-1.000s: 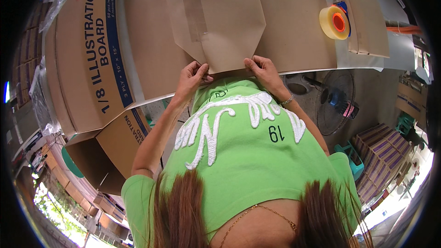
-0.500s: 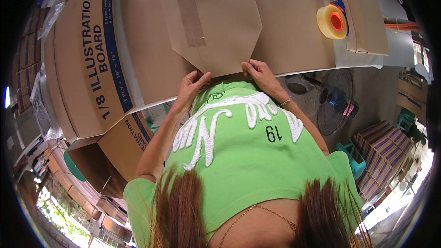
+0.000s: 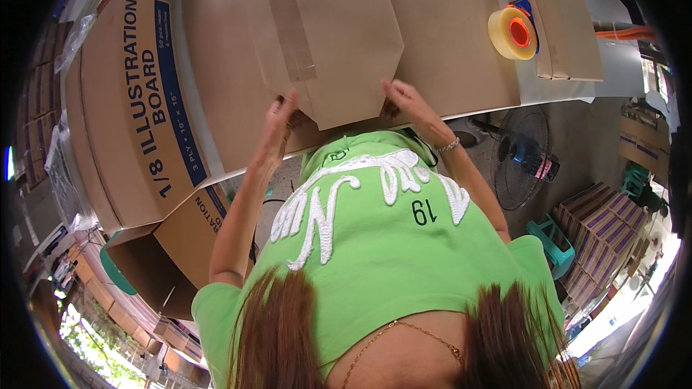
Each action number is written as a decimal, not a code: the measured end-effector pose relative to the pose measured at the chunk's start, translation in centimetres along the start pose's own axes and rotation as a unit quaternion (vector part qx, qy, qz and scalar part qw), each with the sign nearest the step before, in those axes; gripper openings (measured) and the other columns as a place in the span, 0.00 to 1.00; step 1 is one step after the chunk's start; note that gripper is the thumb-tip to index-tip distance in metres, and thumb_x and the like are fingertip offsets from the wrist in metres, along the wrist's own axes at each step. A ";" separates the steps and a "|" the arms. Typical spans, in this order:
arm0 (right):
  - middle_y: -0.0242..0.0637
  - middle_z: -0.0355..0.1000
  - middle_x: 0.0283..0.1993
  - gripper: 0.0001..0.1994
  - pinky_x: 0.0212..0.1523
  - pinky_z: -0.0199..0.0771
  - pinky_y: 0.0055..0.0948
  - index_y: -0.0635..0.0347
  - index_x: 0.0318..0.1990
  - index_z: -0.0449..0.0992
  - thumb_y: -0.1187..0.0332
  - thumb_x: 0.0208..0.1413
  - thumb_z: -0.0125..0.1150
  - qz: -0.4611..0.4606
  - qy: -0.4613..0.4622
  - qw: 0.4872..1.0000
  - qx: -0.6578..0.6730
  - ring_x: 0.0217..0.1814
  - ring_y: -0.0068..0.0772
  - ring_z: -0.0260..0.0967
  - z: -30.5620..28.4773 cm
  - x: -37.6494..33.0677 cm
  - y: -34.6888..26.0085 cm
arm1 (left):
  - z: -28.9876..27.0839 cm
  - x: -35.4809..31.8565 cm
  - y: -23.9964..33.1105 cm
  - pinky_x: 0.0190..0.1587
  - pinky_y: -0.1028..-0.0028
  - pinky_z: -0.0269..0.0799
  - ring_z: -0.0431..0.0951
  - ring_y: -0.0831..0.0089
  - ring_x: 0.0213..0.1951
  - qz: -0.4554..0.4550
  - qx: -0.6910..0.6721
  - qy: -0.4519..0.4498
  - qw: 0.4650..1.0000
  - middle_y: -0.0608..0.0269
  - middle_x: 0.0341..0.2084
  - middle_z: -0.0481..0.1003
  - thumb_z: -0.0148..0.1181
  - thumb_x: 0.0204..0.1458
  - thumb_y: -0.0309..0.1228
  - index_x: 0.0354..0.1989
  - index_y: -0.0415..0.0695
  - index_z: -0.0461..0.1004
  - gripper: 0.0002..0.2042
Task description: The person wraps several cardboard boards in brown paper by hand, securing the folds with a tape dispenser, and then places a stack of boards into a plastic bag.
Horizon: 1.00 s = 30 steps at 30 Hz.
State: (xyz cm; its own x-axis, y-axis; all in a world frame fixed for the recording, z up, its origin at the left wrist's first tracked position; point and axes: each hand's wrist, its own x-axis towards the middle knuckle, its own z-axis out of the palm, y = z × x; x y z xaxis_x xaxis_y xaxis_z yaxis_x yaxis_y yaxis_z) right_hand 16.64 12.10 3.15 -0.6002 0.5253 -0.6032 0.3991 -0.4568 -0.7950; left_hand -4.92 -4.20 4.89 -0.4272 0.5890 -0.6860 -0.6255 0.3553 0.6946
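Observation:
A brown cardboard piece (image 3: 346, 29) with slanted near corners lies in front of me, on a larger brown cardboard sheet (image 3: 454, 50). A strip of brown tape (image 3: 287, 21) runs down it toward its near edge. My left hand (image 3: 277, 121) is at the slanted left corner, thumb over the edge and fingers curled beneath, partly hidden. At the slanted right corner, my right hand (image 3: 414, 109) has its thumb and fingers closed about the edge. The near edge of the piece rests close against my green shirt (image 3: 382, 245).
A tape roll on a blue dispenser (image 3: 513, 32) stands to the right, beside folded cardboard (image 3: 562, 21). A printed carton (image 3: 137, 108) is at left, with an open box (image 3: 173, 252) below. A black fan (image 3: 520, 158) and teal stool (image 3: 551, 245) are at right.
Both hands have moved apart and slightly away from me, from the near edge to the slanted corners of the cardboard piece. The piece now sits slightly nearer to me.

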 end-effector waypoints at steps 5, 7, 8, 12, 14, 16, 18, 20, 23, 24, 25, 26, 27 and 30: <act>0.24 0.67 0.22 0.19 0.25 0.62 0.17 0.54 0.29 0.71 0.49 0.61 0.59 -0.089 0.099 0.988 0.077 0.22 0.15 0.64 -1.5 4.6 -0.1 | -3.8 4.3 -1.0 0.35 0.78 0.76 0.74 0.80 0.28 0.064 -0.025 0.007 0.998 0.69 0.26 0.73 0.67 0.53 0.42 0.33 0.47 0.73 0.13; 0.24 0.66 0.21 0.18 0.23 0.62 0.18 0.54 0.29 0.71 0.50 0.61 0.59 -0.117 0.108 0.986 0.056 0.21 0.15 0.63 -1.9 5.3 0.5 | -3.2 4.0 -0.7 0.34 0.78 0.76 0.74 0.81 0.27 0.073 0.002 0.003 0.997 0.70 0.25 0.73 0.67 0.54 0.40 0.31 0.47 0.73 0.12; 0.23 0.66 0.20 0.18 0.22 0.61 0.18 0.55 0.29 0.71 0.51 0.61 0.60 -0.123 0.108 0.985 0.057 0.20 0.15 0.63 -2.2 5.5 0.8 | -2.9 3.6 -0.6 0.34 0.78 0.76 0.74 0.81 0.27 0.070 0.011 -0.007 0.997 0.70 0.25 0.73 0.68 0.53 0.39 0.30 0.47 0.73 0.11; 0.21 0.64 0.21 0.17 0.23 0.59 0.18 0.52 0.27 0.70 0.52 0.62 0.59 -0.096 0.090 0.990 0.050 0.21 0.13 0.61 -1.7 4.5 -0.5 | -3.3 3.3 -1.6 0.33 0.76 0.77 0.76 0.80 0.28 0.071 0.019 -0.016 0.997 0.67 0.25 0.75 0.68 0.53 0.39 0.28 0.45 0.73 0.13; 0.20 0.64 0.21 0.16 0.24 0.59 0.18 0.52 0.28 0.71 0.53 0.62 0.59 -0.089 0.064 0.993 0.040 0.21 0.12 0.60 -2.0 4.4 -1.3 | -3.7 3.6 -1.4 0.34 0.76 0.77 0.77 0.79 0.28 0.055 0.038 -0.003 0.998 0.67 0.25 0.75 0.68 0.53 0.39 0.28 0.45 0.72 0.13; 0.20 0.64 0.22 0.16 0.24 0.60 0.17 0.52 0.28 0.71 0.53 0.62 0.59 -0.086 0.049 0.994 0.034 0.21 0.12 0.60 -2.7 4.5 -1.4 | -3.7 3.9 -1.0 0.34 0.76 0.77 0.77 0.79 0.28 0.038 0.050 -0.005 0.998 0.67 0.24 0.75 0.69 0.52 0.40 0.28 0.46 0.72 0.13; 0.19 0.65 0.22 0.16 0.22 0.61 0.17 0.53 0.28 0.71 0.54 0.62 0.60 -0.088 0.041 0.995 0.034 0.21 0.11 0.61 -3.0 4.7 -1.1 | -3.7 3.8 -0.5 0.34 0.76 0.77 0.76 0.79 0.27 0.021 0.054 -0.019 0.998 0.68 0.23 0.74 0.69 0.52 0.40 0.27 0.46 0.72 0.14; 0.19 0.64 0.22 0.15 0.23 0.61 0.16 0.53 0.29 0.72 0.54 0.62 0.60 -0.074 0.046 0.996 0.029 0.22 0.11 0.60 -3.2 4.5 -1.0 | -3.1 3.1 -0.2 0.34 0.77 0.76 0.76 0.81 0.27 0.018 0.048 -0.001 0.999 0.69 0.24 0.75 0.68 0.53 0.40 0.26 0.48 0.71 0.13; 0.19 0.64 0.22 0.14 0.25 0.60 0.16 0.54 0.31 0.73 0.54 0.62 0.60 -0.057 0.041 0.996 0.058 0.23 0.11 0.60 -2.2 3.9 -2.1 | -3.7 4.0 -0.5 0.34 0.78 0.76 0.75 0.81 0.24 0.065 0.011 0.029 0.997 0.70 0.22 0.74 0.68 0.53 0.40 0.26 0.48 0.71 0.14; 0.20 0.64 0.22 0.14 0.25 0.59 0.16 0.54 0.32 0.73 0.54 0.62 0.60 -0.052 0.042 0.995 0.074 0.23 0.11 0.60 -2.0 3.7 -2.5 | -3.8 4.4 -0.5 0.33 0.78 0.76 0.75 0.81 0.23 0.087 -0.004 0.035 0.996 0.70 0.22 0.74 0.69 0.52 0.41 0.26 0.48 0.71 0.14; 0.20 0.64 0.22 0.14 0.25 0.59 0.16 0.54 0.33 0.74 0.55 0.62 0.60 -0.058 0.038 0.996 0.062 0.23 0.12 0.60 -2.3 3.9 -2.2 | -4.1 4.7 -0.6 0.33 0.78 0.76 0.74 0.81 0.23 0.082 0.004 0.031 0.996 0.70 0.21 0.74 0.69 0.52 0.41 0.26 0.48 0.70 0.14; 0.20 0.64 0.22 0.14 0.25 0.59 0.17 0.55 0.33 0.74 0.55 0.62 0.60 -0.063 0.035 0.996 0.050 0.23 0.12 0.60 -2.8 4.2 -1.6 | -4.4 4.9 -0.7 0.34 0.78 0.76 0.74 0.82 0.22 0.077 0.011 0.027 0.997 0.70 0.21 0.74 0.69 0.52 0.41 0.25 0.48 0.70 0.14; 0.21 0.65 0.22 0.14 0.25 0.59 0.17 0.55 0.34 0.75 0.55 0.62 0.60 -0.068 0.031 0.996 0.039 0.23 0.12 0.60 -2.8 4.3 -1.8 | -4.4 5.0 -0.5 0.34 0.79 0.76 0.74 0.82 0.22 0.072 0.020 0.023 0.997 0.71 0.20 0.73 0.69 0.52 0.40 0.25 0.49 0.70 0.14; 0.20 0.61 0.21 0.15 0.28 0.59 0.17 0.54 0.32 0.72 0.53 0.63 0.58 -0.043 0.015 0.999 0.020 0.23 0.14 0.59 -3.1 4.0 -2.5 | -4.3 4.7 -0.2 0.32 0.78 0.76 0.75 0.82 0.23 0.072 0.034 0.022 0.997 0.70 0.19 0.74 0.69 0.52 0.41 0.23 0.49 0.69 0.16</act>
State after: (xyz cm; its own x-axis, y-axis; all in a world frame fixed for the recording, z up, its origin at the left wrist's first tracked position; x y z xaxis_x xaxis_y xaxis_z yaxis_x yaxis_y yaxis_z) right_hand 15.34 17.55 2.52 -0.6096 0.5850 -0.5350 0.3188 -0.4369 -0.8411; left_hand -9.65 -4.62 0.55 -0.5383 0.6057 -0.5860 -0.5104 0.3191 0.7986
